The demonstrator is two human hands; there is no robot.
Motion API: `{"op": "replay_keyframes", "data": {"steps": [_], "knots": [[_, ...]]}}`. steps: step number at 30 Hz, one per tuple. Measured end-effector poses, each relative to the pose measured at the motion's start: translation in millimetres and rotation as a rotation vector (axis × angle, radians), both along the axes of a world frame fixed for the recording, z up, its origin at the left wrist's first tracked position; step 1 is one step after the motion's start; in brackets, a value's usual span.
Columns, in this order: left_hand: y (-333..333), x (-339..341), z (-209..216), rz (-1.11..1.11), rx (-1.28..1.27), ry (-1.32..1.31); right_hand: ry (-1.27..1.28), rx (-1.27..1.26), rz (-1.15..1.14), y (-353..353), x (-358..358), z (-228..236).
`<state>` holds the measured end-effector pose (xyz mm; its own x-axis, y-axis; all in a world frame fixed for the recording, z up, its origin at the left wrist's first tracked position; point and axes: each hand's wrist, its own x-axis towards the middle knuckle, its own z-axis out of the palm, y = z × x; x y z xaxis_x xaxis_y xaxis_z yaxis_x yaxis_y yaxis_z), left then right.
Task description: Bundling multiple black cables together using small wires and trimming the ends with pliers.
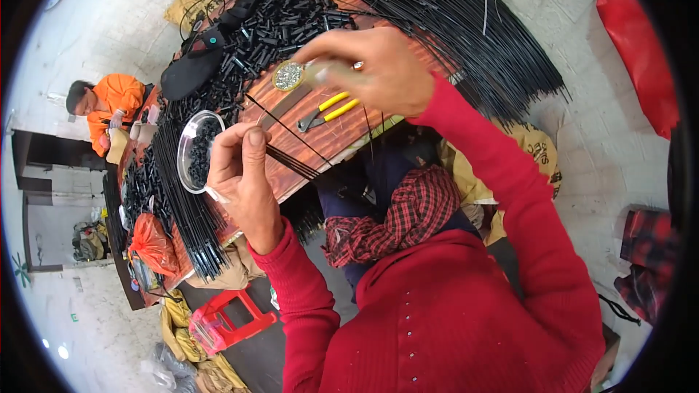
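Observation:
My left hand (247, 182) is raised at the table's near edge, thumb and fingers closed together; what they pinch is too small to make out. Several thin black rods (295, 163) run out beside its thumb, and whether they are held or lie on the table I cannot tell. My right hand (382, 69) hovers over the table, fingers bent and smeared by motion. Just left of its fingertips sits a small round dish of silvery metal bits (288, 76). Below it lie cutting pliers with yellow handles (336, 107). A clear oval tub of small black pieces (198, 151) stands beside my left hand.
A heap of black tubular parts (269, 25) covers the far table. Long black rods lie in bundles at the right (480, 36) and left (186, 204). A red bag (153, 244) rests at the left, above a red stool (229, 320). A person in orange (116, 109) sits farther off.

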<state>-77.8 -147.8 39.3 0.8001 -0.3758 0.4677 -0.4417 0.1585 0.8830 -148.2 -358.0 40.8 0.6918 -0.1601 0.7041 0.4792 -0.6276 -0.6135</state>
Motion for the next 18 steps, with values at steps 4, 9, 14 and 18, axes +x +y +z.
{"op": "replay_keyframes", "data": {"steps": [4, 9, 14, 18], "knots": [[4, 7, -5, -0.074, -0.018, 0.012, 0.063, 0.568, -0.381, -40, -18, -66], [5, 8, -7, -0.082, -0.009, 0.045, 0.139, 0.544, -0.140, -42, 3, -125], [12, 10, 0, -0.109, 0.013, 0.083, 0.307, 0.645, 0.249, -1, 4, -92], [9, 12, -2, -0.147, 0.012, 0.103, 0.349, 0.520, 0.353, 44, 5, -72]]}}
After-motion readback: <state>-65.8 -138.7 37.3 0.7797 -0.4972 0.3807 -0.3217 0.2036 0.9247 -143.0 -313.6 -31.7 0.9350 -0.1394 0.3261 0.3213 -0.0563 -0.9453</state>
